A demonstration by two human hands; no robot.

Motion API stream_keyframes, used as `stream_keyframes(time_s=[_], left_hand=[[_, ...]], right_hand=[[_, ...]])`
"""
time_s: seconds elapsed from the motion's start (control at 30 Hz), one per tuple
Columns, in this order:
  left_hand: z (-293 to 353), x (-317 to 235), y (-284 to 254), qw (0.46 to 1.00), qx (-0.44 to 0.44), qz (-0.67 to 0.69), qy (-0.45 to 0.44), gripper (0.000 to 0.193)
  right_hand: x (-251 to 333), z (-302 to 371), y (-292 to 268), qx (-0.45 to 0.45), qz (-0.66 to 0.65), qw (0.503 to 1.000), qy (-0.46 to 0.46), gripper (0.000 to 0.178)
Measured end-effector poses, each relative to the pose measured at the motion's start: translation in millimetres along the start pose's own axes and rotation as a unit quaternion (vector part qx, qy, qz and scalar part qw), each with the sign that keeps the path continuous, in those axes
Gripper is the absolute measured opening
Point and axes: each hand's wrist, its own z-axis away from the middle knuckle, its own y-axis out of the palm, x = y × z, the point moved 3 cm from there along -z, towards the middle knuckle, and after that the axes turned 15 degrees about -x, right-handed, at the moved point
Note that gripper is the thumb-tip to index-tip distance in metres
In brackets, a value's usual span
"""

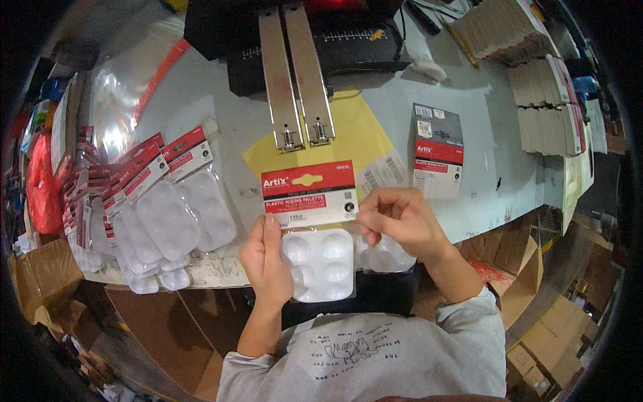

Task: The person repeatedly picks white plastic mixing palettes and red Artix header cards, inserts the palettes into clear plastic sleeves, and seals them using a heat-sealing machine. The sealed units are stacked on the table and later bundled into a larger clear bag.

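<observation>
In the middle, a white plastic paint palette [318, 264] with round wells hangs in a clear bag under a red and white header card [309, 194]. My left hand [266, 258] grips this pack at its left side, thumb over the card's lower corner. My right hand [398, 218] is closed, fingers curled beside the card's lower right corner; what lies between the fingertips is hidden. Partly beneath that hand, a second bagged palette [385, 258] rests at the table edge. Just beyond the card, two metal arms [295, 87] of a black machine [228, 40] reach over a yellow sheet [355, 120].
Several bagged palettes with header cards [174, 214] overlap in a pile on the left. A single folded card [437, 151] lies on the grey table [492, 194] at right, with bundled card stacks [549, 100] beyond. Cardboard boxes [161, 328] stand below the table edge.
</observation>
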Motion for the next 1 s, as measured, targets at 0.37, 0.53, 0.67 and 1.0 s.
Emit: stream_keyframes(time_s=[0.37,0.53,0.67,1.0], left_hand=[[-63,11,31,0.990,-0.032,-0.106,0.082,0.036],[-61,28,21,0.991,-0.014,-0.111,0.069,0.035],[-85,-5,-49,0.927,-0.163,-0.299,0.157,0.033],[19,6,43,0.849,0.112,-0.350,0.381,0.055]], right_hand=[[-4,-56,15,-0.133,-0.045,0.987,-0.076,0.017],[4,-50,6,-0.149,0.111,0.969,-0.165,0.022],[36,-19,-45,-0.301,0.206,0.905,-0.219,0.032],[36,-12,-96,-0.294,0.384,0.826,-0.292,0.013]])
